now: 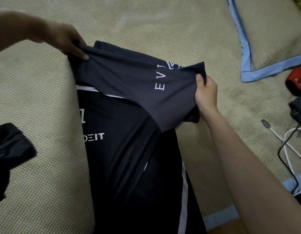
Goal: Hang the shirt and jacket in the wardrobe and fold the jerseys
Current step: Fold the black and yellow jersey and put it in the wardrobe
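- Both hands are clamped on the same garment, well apart from each other: the left hand (68,42) pinches the far-left corner of the dark jersey (129,132) with its fingers curled over the cloth edge, and the right hand (205,92) grips the far-right corner, thumb on top and fingers tucked under the fabric.
- Head view: the jersey lies lengthwise on a woven straw-coloured mat (45,183), its near part flat and reaching the bottom edge of the picture, its far part lifted and drawn taut between the two grips.
- That raised band of greyer cloth carries white lettering (160,80) running sideways, while the flat body below shows more white print (94,136) and a white side stripe (184,191).
- Holding two corners with the cloth stretched between them keeps the edge straight, which I judge to be the point: a fold made from a taut edge lands square instead of bunching.
- It looks like the top section is being carried over the body toward the near side, so the fold is in hand and not yet laid down.
- Another dark garment (9,149) with a mesh panel sits crumpled on the mat at the left, apart from the jersey; whether it is a second jersey I cannot tell.
- At the far right lies a blue-edged mat (247,53), with a red object (296,80) just beside its corner and white and black cables (284,146) nearer, all clear of the folding area.
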Demonstrator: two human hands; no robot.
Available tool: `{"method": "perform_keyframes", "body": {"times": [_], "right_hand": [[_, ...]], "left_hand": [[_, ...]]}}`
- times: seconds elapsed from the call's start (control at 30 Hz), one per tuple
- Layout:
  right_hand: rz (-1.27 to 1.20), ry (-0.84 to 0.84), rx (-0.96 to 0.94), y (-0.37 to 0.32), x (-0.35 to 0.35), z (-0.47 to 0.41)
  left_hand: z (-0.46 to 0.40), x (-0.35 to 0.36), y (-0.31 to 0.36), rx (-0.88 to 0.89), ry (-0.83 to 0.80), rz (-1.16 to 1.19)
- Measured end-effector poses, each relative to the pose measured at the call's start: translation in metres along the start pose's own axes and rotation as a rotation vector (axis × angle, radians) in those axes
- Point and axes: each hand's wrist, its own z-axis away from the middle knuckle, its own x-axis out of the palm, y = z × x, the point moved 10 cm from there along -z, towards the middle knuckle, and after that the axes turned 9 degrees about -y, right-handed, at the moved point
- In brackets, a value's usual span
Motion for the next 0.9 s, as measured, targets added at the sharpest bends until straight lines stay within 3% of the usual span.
{"method": "perform_keyframes", "body": {"times": [0.2,0.3,0.43,0.53,0.6,0.67,0.77,0.9], "right_hand": [[-0.016,0.091,0.114,0.030,-0.025,-0.035],[-0.057,0.066,0.219,0.057,-0.024,-0.033],[-0.282,-0.126,0.245,0.066,-0.011,-0.020],[-0.217,-0.253,0.220,0.068,-0.009,-0.004],[-0.154,-0.271,0.209,0.073,-0.013,0.006],[-0.151,-0.275,0.203,0.076,-0.015,0.013],[-0.193,-0.292,0.240,0.076,-0.011,0.025],[-0.132,-0.271,0.260,0.080,-0.009,0.039]], "left_hand": [[-0.009,-0.027,0.007,0.022,0.360,0.293],[-0.020,-0.014,0.008,-0.051,0.416,0.339],[-0.023,-0.001,0.015,-0.128,0.506,0.158],[-0.005,-0.004,0.025,-0.176,0.675,-0.021],[0.010,-0.003,0.048,-0.105,0.771,-0.174],[0.019,0.013,0.081,0.072,0.765,-0.298],[0.026,0.066,0.125,0.332,0.588,-0.358],[0.041,0.139,0.142,0.374,0.421,-0.338]]}}
